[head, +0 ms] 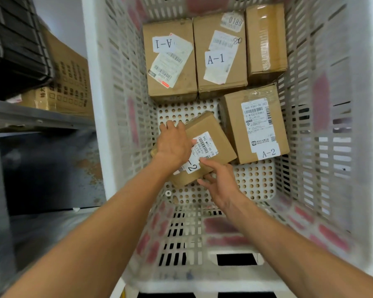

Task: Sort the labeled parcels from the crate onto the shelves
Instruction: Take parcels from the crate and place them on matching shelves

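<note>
Deep in the white perforated crate point(323, 125), both my hands are on a small cardboard parcel point(215, 134) whose label ends in "2". My left hand point(173, 143) grips its left edge from above, fingers curled over the side. My right hand point(219, 181) holds its near corner, thumb on the label and fingers underneath. The parcel is tilted, its near end raised off the crate floor. A parcel labelled A-2 point(256, 123) lies to its right. Two A-1 parcels point(170, 59) point(221, 54) and an unlabelled taped box point(266, 39) line the far wall.
A grey metal shelf point(30, 117) stands left of the crate, carrying a printed carton point(67, 82) and a black crate point(13, 44). The lower shelf level point(47, 168) is dark and worn. The crate walls rise high around my arms.
</note>
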